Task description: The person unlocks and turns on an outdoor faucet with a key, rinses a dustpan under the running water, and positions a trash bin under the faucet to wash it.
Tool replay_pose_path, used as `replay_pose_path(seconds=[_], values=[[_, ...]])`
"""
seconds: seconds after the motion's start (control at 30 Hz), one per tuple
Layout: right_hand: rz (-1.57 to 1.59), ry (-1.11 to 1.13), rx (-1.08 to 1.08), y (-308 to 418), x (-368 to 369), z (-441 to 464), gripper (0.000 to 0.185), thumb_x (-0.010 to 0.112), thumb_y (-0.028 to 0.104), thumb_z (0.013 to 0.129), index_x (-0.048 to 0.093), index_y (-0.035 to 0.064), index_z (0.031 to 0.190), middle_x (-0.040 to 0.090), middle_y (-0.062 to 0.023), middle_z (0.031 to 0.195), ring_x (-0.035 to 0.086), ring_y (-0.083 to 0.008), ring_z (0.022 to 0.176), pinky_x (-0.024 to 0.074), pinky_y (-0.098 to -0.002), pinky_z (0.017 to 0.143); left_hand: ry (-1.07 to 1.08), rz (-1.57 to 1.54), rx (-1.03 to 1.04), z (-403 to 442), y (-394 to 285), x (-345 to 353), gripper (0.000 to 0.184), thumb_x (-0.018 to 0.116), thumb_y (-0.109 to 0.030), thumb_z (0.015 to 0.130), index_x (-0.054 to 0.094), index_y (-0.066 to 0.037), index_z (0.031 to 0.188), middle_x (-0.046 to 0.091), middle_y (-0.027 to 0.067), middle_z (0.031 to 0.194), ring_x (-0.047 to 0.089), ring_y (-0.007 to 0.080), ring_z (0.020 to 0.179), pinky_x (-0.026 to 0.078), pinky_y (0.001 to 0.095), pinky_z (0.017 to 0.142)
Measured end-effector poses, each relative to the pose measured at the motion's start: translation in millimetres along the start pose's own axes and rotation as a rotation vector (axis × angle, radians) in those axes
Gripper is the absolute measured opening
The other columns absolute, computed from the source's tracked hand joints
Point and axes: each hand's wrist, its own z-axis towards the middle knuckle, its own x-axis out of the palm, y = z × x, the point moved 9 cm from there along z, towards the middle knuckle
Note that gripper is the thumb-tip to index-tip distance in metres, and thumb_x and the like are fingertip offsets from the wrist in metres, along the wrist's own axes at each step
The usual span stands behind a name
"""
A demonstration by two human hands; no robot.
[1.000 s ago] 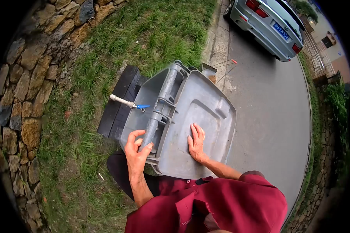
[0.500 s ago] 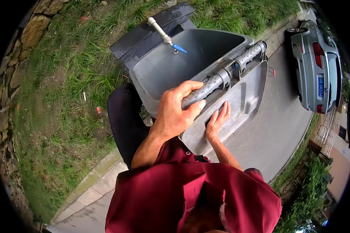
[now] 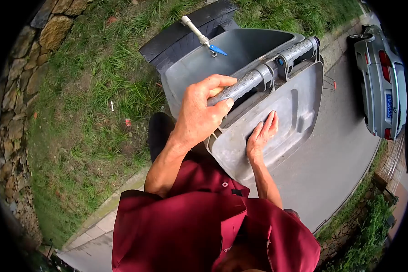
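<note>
A grey bin (image 3: 179, 75) stands before me, its inside showing on the far side. Along its near rim runs a textured handle bar (image 3: 249, 81). My left hand (image 3: 201, 111) is wrapped round the near end of that bar. The grey lid (image 3: 288, 122) hangs open on my side, and my right hand (image 3: 262, 136) lies flat against it with the fingers stretched. Above the bin's far wall a white pipe (image 3: 195, 31) ends in a tap with a blue lever (image 3: 217, 50).
A dark slatted block (image 3: 167, 43) is behind the bin. Grass (image 3: 86, 118) and a stone wall (image 3: 18, 95) lie to the left. A silver car (image 3: 380, 81) stands on the road (image 3: 322, 167) at the right. A kerb (image 3: 106, 208) crosses the lower left.
My left hand has closed round the bar. The bin has tilted and turned in view, showing more of its inside. My right hand stays on the lid; the view has swung, shifting the car lower and rightward.
</note>
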Motion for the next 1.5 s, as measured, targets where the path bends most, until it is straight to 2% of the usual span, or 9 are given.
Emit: replay_pose_path(seconds=[0.07, 0.13, 0.23, 0.47, 0.67, 0.87, 1.0, 1.2, 1.5], values=[[0.005, 0.003, -0.011, 0, 0, 1, 0.052, 0.042, 0.015, 0.092, 0.032, 0.0024, 0.142, 0.027, -0.0192, 0.145, 0.024, -0.0347, 0.133, 0.0157, -0.0462, 0.109, -0.001, 0.014, 0.011, 0, -2, 2, 0.033, 0.059, 0.006, 0.076, 0.060, 0.003, 0.110, 0.067, 0.0076, 0.082, 0.055, 0.0040, 0.068, 0.044, 0.0203, 0.060], [0.001, -0.034, -0.006, -5, -4, 0, 0.052, 0.043, 0.014, 0.092, 0.033, 0.0025, 0.141, 0.028, -0.0177, 0.145, 0.024, -0.0337, 0.133, 0.0156, -0.0465, 0.109, 0.024, 0.010, -0.021, 1, -5, 5, 0.039, 0.058, 0.006, 0.074, 0.058, 0.007, 0.114, 0.068, 0.0136, 0.092, 0.064, 0.0138, 0.084, 0.047, 0.0239, 0.078], [-0.002, -0.013, 0.020, -2, -3, 1, 0.052, 0.041, 0.011, 0.092, 0.034, 0.0078, 0.143, 0.028, -0.0150, 0.146, 0.024, -0.0312, 0.134, 0.0151, -0.0449, 0.110, 0.048, -0.017, 0.028, 1, -7, 8, 0.039, 0.058, 0.005, 0.075, 0.058, 0.007, 0.114, 0.068, 0.0140, 0.092, 0.064, 0.0148, 0.083, 0.047, 0.0245, 0.076], [-0.002, -0.065, -0.011, -3, -4, -4, 0.051, 0.042, 0.013, 0.093, 0.034, 0.0079, 0.143, 0.029, -0.0143, 0.146, 0.025, -0.0306, 0.134, 0.0162, -0.0447, 0.110, 0.078, -0.074, 0.055, -1, 0, 6, 0.038, 0.058, 0.005, 0.075, 0.058, 0.007, 0.113, 0.068, 0.0144, 0.090, 0.062, 0.0129, 0.078, 0.047, 0.0243, 0.072], [-0.025, -0.123, -0.048, -7, -3, -5, 0.051, 0.045, 0.014, 0.091, 0.037, 0.0061, 0.140, 0.034, -0.0141, 0.142, 0.028, -0.0311, 0.132, 0.0177, -0.0461, 0.108, 0.082, -0.036, 0.061, 4, 1, 6, 0.038, 0.058, 0.006, 0.075, 0.059, 0.005, 0.112, 0.068, 0.0156, 0.090, 0.065, 0.0158, 0.079, 0.048, 0.0262, 0.071], [-0.038, -0.145, -0.019, -10, -15, -5, 0.052, 0.047, 0.016, 0.089, 0.039, 0.0076, 0.139, 0.035, -0.0114, 0.141, 0.029, -0.0298, 0.131, 0.0203, -0.0464, 0.107, 0.101, -0.080, -0.035, -3, 5, 16, 0.042, 0.055, 0.009, 0.075, 0.055, 0.006, 0.117, 0.067, 0.0198, 0.091, 0.065, 0.0180, 0.076, 0.050, 0.0255, 0.069], [-0.004, -0.175, -0.004, -18, -17, -10, 0.052, 0.047, 0.016, 0.088, 0.039, 0.0083, 0.139, 0.035, -0.0106, 0.141, 0.029, -0.0289, 0.131, 0.0195, -0.0493, 0.105, 0.082, -0.107, -0.021, -8, 9, 20, 0.038, 0.053, 0.012, 0.075, 0.053, 0.003, 0.112, 0.067, 0.0226, 0.089, 0.064, 0.0167, 0.071, 0.050, 0.0234, 0.066], [-0.008, -0.190, 0.042, -21, -18, -8, 0.051, 0.047, 0.016, 0.088, 0.040, 0.0099, 0.138, 0.037, -0.0078, 0.140, 0.031, -0.0277, 0.129, 0.0194, -0.0491, 0.103, 0.061, -0.091, -0.018, -11, 9, 19, 0.027, 0.052, 0.010, 0.076, 0.051, 0.000, 0.102, 0.067, 0.0227, 0.086, 0.061, 0.0183, 0.066, 0.049, 0.0267, 0.065], [-0.013, -0.197, 0.048, -17, -23, -8, 0.048, 0.047, 0.016, 0.089, 0.042, 0.0076, 0.136, 0.039, -0.0102, 0.139, 0.032, -0.0278, 0.129, 0.0215, -0.0463, 0.104, 0.053, -0.186, -0.010, -10, 16, 15, 0.025, 0.053, 0.016, 0.073, 0.053, 0.001, 0.093, 0.066, 0.0247, 0.088, 0.064, 0.0216, 0.077, 0.049, 0.0271, 0.066]])
